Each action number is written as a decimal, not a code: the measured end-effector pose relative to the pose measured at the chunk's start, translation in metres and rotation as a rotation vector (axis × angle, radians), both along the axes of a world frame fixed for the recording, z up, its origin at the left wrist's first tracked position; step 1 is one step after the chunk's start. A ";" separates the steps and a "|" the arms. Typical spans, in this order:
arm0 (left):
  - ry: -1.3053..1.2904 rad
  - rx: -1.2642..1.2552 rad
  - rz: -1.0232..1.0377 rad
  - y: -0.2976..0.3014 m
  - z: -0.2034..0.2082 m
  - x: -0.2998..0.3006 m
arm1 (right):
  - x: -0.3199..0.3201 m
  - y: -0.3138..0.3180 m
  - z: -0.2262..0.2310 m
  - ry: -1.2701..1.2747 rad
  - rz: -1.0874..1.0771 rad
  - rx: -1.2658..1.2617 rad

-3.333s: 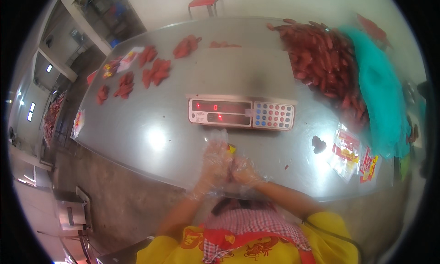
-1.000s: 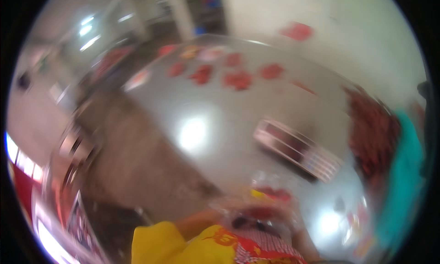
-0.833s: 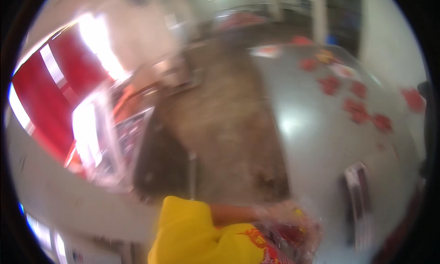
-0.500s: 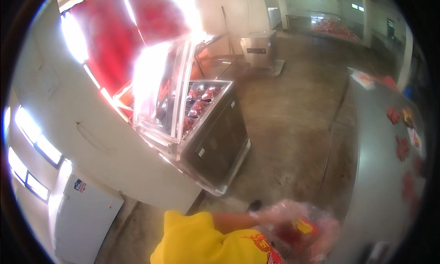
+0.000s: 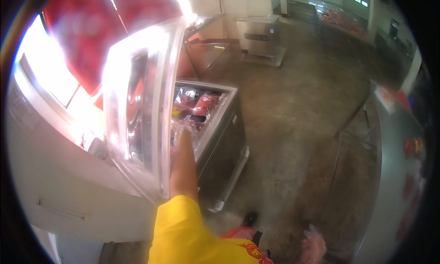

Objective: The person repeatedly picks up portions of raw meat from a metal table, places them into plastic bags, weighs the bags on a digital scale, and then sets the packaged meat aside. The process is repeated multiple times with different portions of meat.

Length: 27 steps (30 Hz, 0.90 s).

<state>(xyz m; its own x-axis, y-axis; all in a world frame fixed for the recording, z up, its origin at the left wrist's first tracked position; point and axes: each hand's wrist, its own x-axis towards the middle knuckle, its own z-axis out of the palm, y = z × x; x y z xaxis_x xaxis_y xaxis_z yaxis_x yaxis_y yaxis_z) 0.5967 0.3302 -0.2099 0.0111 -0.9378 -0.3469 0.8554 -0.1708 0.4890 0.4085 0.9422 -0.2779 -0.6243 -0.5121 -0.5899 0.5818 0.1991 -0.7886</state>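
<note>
My left arm, in a yellow sleeve, reaches into a metal machine (image 5: 220,140) with a raised clear lid (image 5: 146,103). Blur and clear plastic cover my left hand (image 5: 184,128) in the chamber, so its grip is unclear. Just beyond it lies a clear plastic bag of red contents with a yellow patch (image 5: 176,111). Another clear bag of something red (image 5: 206,103) sits at the far side of the chamber. Low in the view, my right hand (image 5: 313,246), in a clear plastic glove, hangs over the floor with its fingers apart, holding nothing.
A metal table (image 5: 396,172) runs along the right, with blurred red pieces on it. A grey metal cabinet (image 5: 259,39) stands farther back on a low base. At the far right is a long container of reddish pieces (image 5: 343,22). A pale wall (image 5: 91,190) borders the left.
The bag of red contents that was low in front of me is gone from there. My left arm now extends into the chamber, and my right hand shows empty. My view has shifted toward the machine.
</note>
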 end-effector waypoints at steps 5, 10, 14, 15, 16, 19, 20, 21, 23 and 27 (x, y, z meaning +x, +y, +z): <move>-0.343 -0.145 -0.019 0.022 -0.015 -0.067 | -0.017 -0.056 0.030 -0.091 -0.419 0.068; -0.963 -0.873 -1.426 0.277 -0.030 -0.133 | -0.019 -0.057 0.016 0.369 -0.407 -0.152; -0.794 -1.466 -2.034 0.467 -0.007 -0.125 | 0.007 -0.009 0.012 0.667 -0.581 0.273; -0.566 -1.455 -2.043 0.500 -0.003 -0.123 | 0.018 0.017 0.014 0.686 -0.603 0.457; -0.341 -1.508 -2.056 0.527 -0.001 -0.125 | 0.030 0.043 0.015 0.648 -0.722 0.493; -0.150 -2.276 -1.990 0.597 -0.012 -0.130 | 0.071 0.124 0.010 0.428 -0.962 0.350; -0.130 -2.371 -1.987 0.628 -0.010 -0.122 | 0.092 0.162 0.017 0.380 -1.040 0.305; -0.228 -2.469 -2.021 0.654 -0.019 -0.118 | 0.101 0.189 0.010 0.356 -1.089 0.332; -0.245 -2.605 -2.033 0.703 -0.016 -0.110 | 0.119 0.243 0.013 0.522 -1.054 0.506; 0.042 -2.639 -1.973 0.772 -0.002 -0.103 | 0.134 0.323 0.031 0.675 -1.106 0.448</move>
